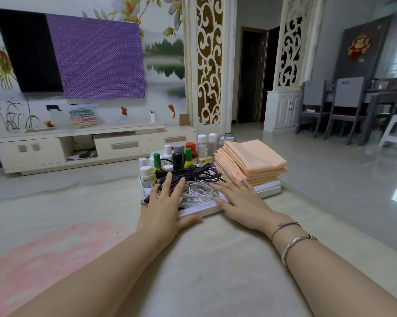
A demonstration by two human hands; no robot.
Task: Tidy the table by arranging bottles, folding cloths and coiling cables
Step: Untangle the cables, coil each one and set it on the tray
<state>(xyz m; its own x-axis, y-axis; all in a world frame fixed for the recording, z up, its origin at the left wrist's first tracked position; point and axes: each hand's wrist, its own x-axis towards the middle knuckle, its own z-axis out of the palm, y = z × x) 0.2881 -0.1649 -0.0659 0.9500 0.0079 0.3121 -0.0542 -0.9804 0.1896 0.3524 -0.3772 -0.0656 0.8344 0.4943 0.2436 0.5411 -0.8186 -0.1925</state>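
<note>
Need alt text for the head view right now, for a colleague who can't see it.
Both hands, left hand and right hand, rest flat with open fingers on tangled black cables and white cables in a white tray. Behind them stand small bottles; folded peach cloths are stacked at right.

Matt peach cloths [253, 160] at centre right, smooth glossy white plastic tray [267, 187] beneath, rubbery black cables [193, 173] mid-frame, shiny polished floor [330, 170] on the right.

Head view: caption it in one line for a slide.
Both hands, left and right, rest open on coiled cables in a white tray beside bottles and folded peach cloths.
</note>
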